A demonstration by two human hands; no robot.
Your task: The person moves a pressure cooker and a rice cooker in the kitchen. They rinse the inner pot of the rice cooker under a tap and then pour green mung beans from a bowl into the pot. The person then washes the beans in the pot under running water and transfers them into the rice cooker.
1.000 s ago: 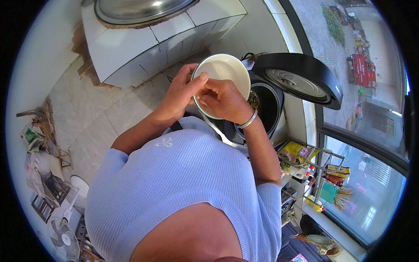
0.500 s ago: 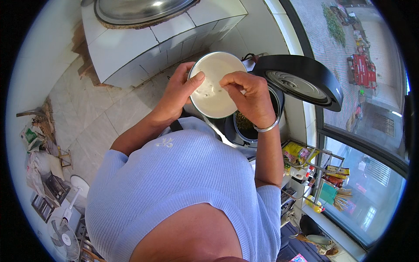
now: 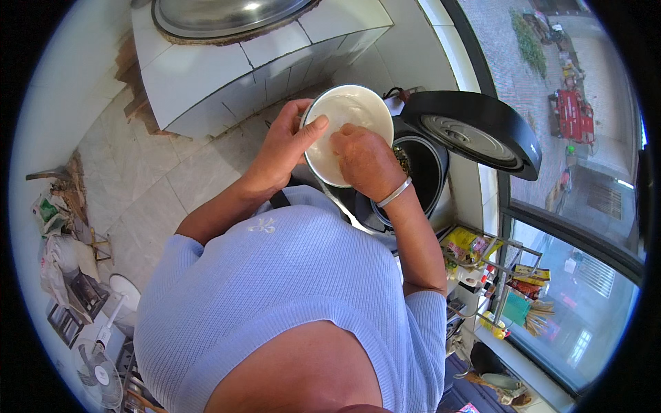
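A white bowl with a dark rim (image 3: 368,109) is tilted in front of my chest. My left hand (image 3: 292,134) is closed round its left side, the thumb over the rim and the fingers behind. Down inside it, my right hand (image 3: 375,162) has its fingers curled together; whatever they may pinch is hidden. The bowl seems to hold a little clear liquid. Just right of the bowl, partly under my right wrist, stands a black electric cooker (image 3: 446,155) with its lid (image 3: 475,131) raised. Small greenish-brown grains (image 3: 401,160) show in its pot.
A tiled ledge with a large metal lid (image 3: 234,17) lies ahead to the left. The window (image 3: 585,234) runs along the right. Below it a wire rack (image 3: 482,258) holds packets and bottles. A fan (image 3: 100,372) stands at lower left.
My right hand has moved left and deeper into the bowl, uncovering more of the cooker's pot. My left hand keeps its hold on the bowl, which has shifted slightly right.
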